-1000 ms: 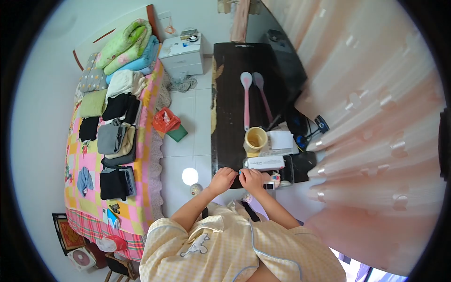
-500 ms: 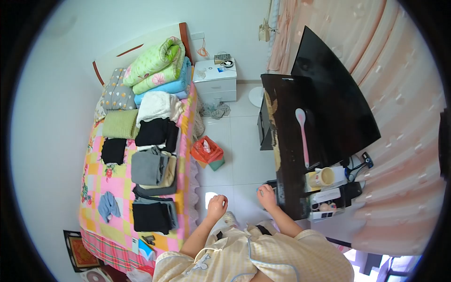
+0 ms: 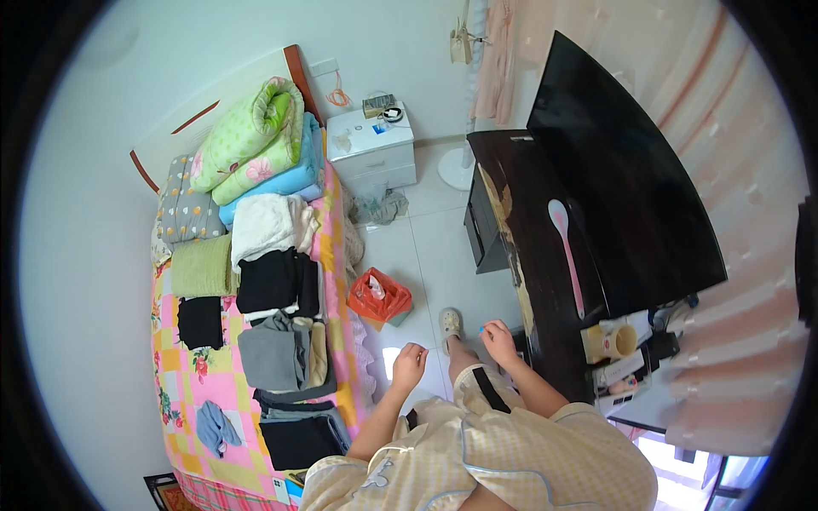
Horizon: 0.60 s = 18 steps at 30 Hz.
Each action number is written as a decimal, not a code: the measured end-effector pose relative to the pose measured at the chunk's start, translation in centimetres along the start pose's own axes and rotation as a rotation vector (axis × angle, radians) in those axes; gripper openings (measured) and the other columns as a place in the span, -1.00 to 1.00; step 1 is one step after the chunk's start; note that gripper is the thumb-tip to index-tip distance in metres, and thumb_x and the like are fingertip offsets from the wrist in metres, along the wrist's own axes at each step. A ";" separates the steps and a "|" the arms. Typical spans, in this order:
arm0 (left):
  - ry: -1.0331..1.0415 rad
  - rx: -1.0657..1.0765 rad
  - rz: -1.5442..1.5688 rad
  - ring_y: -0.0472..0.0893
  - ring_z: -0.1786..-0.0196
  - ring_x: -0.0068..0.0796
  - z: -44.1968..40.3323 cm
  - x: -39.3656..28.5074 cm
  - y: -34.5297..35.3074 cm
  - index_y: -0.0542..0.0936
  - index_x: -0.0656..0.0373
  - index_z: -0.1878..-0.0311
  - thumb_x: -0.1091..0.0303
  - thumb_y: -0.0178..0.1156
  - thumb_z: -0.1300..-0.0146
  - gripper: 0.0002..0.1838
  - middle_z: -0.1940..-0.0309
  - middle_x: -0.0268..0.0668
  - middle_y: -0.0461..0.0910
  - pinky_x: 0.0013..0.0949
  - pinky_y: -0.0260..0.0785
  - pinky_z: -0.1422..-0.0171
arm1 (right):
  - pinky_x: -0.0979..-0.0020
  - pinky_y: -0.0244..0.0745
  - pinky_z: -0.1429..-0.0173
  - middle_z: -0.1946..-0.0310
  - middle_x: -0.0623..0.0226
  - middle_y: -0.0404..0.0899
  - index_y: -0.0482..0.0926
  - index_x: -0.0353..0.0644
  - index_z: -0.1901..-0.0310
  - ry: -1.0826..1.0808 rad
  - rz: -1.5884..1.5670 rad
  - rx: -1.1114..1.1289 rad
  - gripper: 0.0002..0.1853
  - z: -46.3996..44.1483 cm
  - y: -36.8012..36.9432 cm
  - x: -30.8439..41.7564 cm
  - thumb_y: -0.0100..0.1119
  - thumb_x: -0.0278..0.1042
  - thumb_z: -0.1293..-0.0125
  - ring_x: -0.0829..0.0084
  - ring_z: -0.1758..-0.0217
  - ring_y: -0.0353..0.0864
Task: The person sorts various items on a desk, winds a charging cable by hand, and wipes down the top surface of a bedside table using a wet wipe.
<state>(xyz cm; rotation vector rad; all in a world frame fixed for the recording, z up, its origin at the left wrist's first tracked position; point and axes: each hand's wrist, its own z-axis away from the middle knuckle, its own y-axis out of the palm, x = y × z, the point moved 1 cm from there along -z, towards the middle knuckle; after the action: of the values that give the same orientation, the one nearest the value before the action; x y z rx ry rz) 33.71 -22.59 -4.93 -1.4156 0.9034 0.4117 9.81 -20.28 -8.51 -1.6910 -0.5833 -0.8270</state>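
Note:
My left hand [image 3: 410, 364] hangs over the floor between the bed and the dark desk, its fingers curled; what they hold, if anything, is too small to tell. To its right, my right hand [image 3: 498, 341] is near the desk [image 3: 545, 328] edge, also with curled fingers, and a small blue spot shows at its fingertips. On the desk lies a pink spoon [image 3: 569, 255] in front of the black screen [image 3: 626, 187]. A yellow mug [image 3: 619, 342] stands by the desk's near end.
Folded clothes [image 3: 274, 353], a white towel [image 3: 268, 226] and rolled quilts [image 3: 251, 140] lie on the bed [image 3: 192, 434]. A bin with a red bag [image 3: 379, 295] stands on the floor. Beyond it are a white nightstand [image 3: 371, 145] and a fan base [image 3: 456, 169].
The view has turned from the desk toward the aisle. Both hands have left the desk edge and moved apart over the floor, and a foot now shows stepped forward.

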 end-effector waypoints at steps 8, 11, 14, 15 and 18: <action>0.201 0.135 -0.056 0.49 0.38 -0.22 -19.2 0.4 0.7 0.48 0.14 0.38 0.36 0.08 -0.08 -0.92 0.36 -0.24 0.43 -0.25 0.35 0.31 | 0.33 0.36 0.21 0.36 0.22 0.42 0.45 -0.29 0.43 -0.035 -0.165 0.044 -0.88 -17.0 1.5 -1.7 0.09 -0.42 -0.07 0.21 0.31 0.44; 0.091 0.152 0.055 0.49 0.40 -0.25 -25.5 0.1 -0.4 0.48 0.15 0.35 0.36 0.07 -0.10 -0.90 0.35 -0.23 0.43 -0.26 0.36 0.31 | 0.34 0.36 0.25 0.38 0.21 0.42 0.44 -0.28 0.43 -0.047 -0.214 0.069 -0.89 -24.8 1.7 -0.6 0.07 -0.42 -0.09 0.22 0.34 0.45; -0.048 0.131 0.042 0.50 0.41 -0.29 -29.1 1.9 -1.2 0.48 0.17 0.34 0.38 0.06 -0.11 -0.90 0.34 -0.22 0.42 -0.31 0.37 0.30 | 0.35 0.36 0.28 0.40 0.20 0.42 0.45 -0.27 0.41 -0.005 -0.119 0.161 -0.89 -29.5 3.3 -0.8 0.05 -0.40 -0.10 0.23 0.38 0.45; -0.098 0.108 0.089 0.51 0.42 -0.31 -30.1 2.3 -1.7 0.48 0.21 0.35 0.41 0.08 -0.09 -0.91 0.33 -0.20 0.42 -0.37 0.40 0.30 | 0.34 0.36 0.29 0.40 0.20 0.42 0.45 -0.25 0.40 0.028 -0.152 0.179 -0.89 -30.8 3.9 -0.6 0.04 -0.39 -0.11 0.24 0.39 0.44; -0.155 0.026 0.186 0.52 0.41 -0.33 -33.1 6.2 -1.6 0.48 0.23 0.35 0.45 0.08 -0.08 -0.92 0.33 -0.17 0.42 -0.39 0.41 0.30 | 0.40 0.34 0.33 0.42 0.24 0.40 0.49 -0.19 0.34 0.045 -0.135 0.219 -0.90 -34.4 5.8 -0.7 0.03 -0.43 -0.10 0.35 0.44 0.43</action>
<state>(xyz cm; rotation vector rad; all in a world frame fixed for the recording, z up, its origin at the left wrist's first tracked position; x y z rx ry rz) 29.10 -55.94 -5.47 -1.2612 0.9132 0.6392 5.81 -54.93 -7.67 -1.4422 -0.7360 -0.8617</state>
